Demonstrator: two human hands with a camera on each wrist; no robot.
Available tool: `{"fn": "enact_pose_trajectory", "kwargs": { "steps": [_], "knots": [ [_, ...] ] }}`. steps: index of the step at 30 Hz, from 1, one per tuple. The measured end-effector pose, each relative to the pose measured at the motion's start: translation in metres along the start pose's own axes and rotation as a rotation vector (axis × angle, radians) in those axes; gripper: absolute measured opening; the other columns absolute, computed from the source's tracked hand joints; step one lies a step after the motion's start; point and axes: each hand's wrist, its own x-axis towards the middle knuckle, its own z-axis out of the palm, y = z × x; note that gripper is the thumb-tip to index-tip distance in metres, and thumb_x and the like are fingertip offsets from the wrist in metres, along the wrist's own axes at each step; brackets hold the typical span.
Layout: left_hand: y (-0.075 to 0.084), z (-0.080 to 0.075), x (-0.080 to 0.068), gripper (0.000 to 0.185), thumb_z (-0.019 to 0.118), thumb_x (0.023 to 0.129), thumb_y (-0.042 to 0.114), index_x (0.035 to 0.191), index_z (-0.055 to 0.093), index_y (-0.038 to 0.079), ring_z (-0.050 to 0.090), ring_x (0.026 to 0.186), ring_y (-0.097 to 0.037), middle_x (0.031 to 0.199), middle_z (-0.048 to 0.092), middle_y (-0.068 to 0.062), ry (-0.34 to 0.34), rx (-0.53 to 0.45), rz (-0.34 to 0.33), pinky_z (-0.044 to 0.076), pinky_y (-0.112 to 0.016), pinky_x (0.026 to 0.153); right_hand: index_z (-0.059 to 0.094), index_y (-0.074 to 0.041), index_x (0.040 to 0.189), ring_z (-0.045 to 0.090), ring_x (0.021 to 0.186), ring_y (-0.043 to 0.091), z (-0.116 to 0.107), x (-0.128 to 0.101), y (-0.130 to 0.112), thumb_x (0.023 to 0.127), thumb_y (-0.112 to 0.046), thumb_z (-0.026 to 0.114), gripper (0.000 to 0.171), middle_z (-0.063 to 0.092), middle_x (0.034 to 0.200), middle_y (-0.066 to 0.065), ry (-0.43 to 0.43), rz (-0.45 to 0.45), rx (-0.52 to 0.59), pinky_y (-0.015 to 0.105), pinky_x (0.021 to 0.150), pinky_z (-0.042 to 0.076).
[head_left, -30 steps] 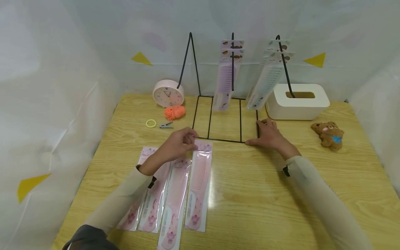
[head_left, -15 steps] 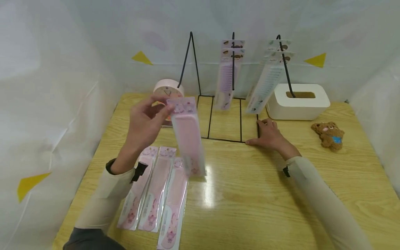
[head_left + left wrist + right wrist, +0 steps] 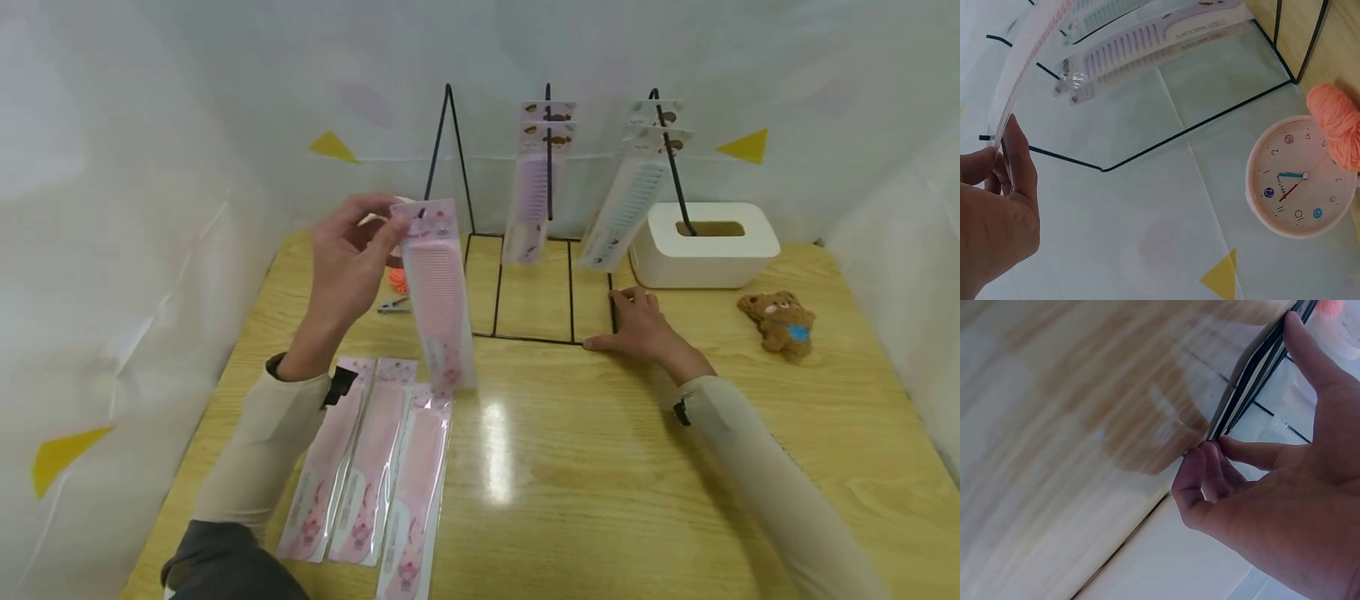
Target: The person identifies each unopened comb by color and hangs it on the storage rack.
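In the head view, my left hand point(image 3: 341, 271) pinches the top of a packaged pink comb point(image 3: 437, 292) between thumb and fingers. The comb hangs upright at the left hook point(image 3: 437, 150) of a black wire display rack point(image 3: 525, 339), whose tip shows at the packet's hole. My right hand point(image 3: 648, 329) grips the rack's front right base corner, thumb on the front bar and fingers on the side bar. Packaged purple combs point(image 3: 534, 192) hang on the middle hook, and packaged green combs point(image 3: 626, 204) on the right one. Three packaged pink combs point(image 3: 375, 458) lie on the table.
A white tissue box point(image 3: 705, 250) stands right of the rack, near a brown bear plush point(image 3: 780, 323). Behind my left hand are orange yarn point(image 3: 398, 281), a metal clip point(image 3: 393, 306) and a pink clock point(image 3: 1300, 178). Pale sheeting point(image 3: 225, 125) surrounds the wooden table point(image 3: 585, 483).
My left hand has picked up the rightmost pink comb packet from the table and raised it to the left hook's tip. My right hand has stayed on the rack's corner.
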Motion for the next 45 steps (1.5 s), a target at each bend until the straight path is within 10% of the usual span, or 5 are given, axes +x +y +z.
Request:
{"fn": "enact_pose_trajectory", "kwargs": {
  "steps": [17,24,34,40,45],
  "knots": [
    [-0.063,0.025,0.104,0.019,0.061,0.100,0.015,0.115,0.065,0.005,0.061,0.081,-0.025,0.097,0.058,0.001,0.113,0.114,-0.167,0.058,-0.026,0.067,0.023,0.011,0.153,0.025,0.130,0.049,0.000,0.004,-0.001,0.082,-0.046,0.081,0.107,0.022,0.150,0.035,-0.007,-0.015,0.022,0.064,0.107,0.033],
    [-0.050,0.024,0.115,0.022,0.059,0.101,0.012,0.119,0.062,0.000,0.061,0.089,-0.023,0.098,0.057,-0.001,0.123,0.123,-0.184,0.056,-0.024,0.073,0.022,0.011,0.153,0.026,0.129,0.048,0.004,0.006,-0.008,0.084,-0.043,0.080,0.105,0.021,0.151,0.035,-0.036,-0.016,0.027,0.062,0.108,0.033],
    [-0.066,-0.011,0.079,0.044,0.068,0.096,0.023,0.134,0.054,0.006,0.056,0.111,-0.017,0.129,0.056,-0.012,0.037,0.202,-0.285,0.050,-0.026,0.090,0.022,0.011,0.153,0.025,0.131,0.050,-0.002,0.003,-0.005,0.084,-0.047,0.078,0.106,0.021,0.150,0.035,-0.033,-0.013,-0.001,0.064,0.107,0.033],
    [-0.070,-0.040,0.007,0.018,0.067,0.096,0.014,0.110,0.069,0.002,0.061,0.081,-0.019,0.098,0.068,-0.009,-0.428,0.413,-0.283,0.051,-0.025,0.066,0.022,0.011,0.153,0.025,0.131,0.050,0.000,0.004,-0.004,0.085,-0.045,0.077,0.104,0.022,0.150,0.035,-0.035,-0.019,-0.009,0.064,0.107,0.033],
    [-0.076,-0.055,-0.057,0.020,0.075,0.090,0.013,0.108,0.072,0.003,0.065,0.094,-0.024,0.103,0.071,-0.007,-0.745,0.454,-0.325,0.055,-0.040,0.081,0.022,0.011,0.153,0.026,0.130,0.049,0.003,0.006,-0.009,0.086,-0.044,0.078,0.103,0.023,0.151,0.035,-0.040,-0.033,-0.007,0.063,0.107,0.033]
  ]
}}
